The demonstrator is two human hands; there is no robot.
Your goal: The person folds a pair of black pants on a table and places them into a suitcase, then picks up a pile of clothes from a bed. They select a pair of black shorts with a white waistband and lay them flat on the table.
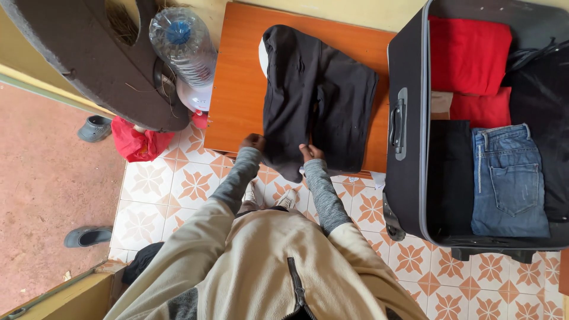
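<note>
A black garment, partly folded, lies on an orange wooden table, its near end hanging over the table's front edge. My left hand grips the garment's near left edge. My right hand pinches the cloth near the middle of the same end. Both arms wear grey sleeves under a beige vest.
An open black suitcase stands at the right with red clothes, blue jeans and dark clothes inside. A large plastic water bottle, a red bag and a dark curved board stand left. Shoes lie on the floor.
</note>
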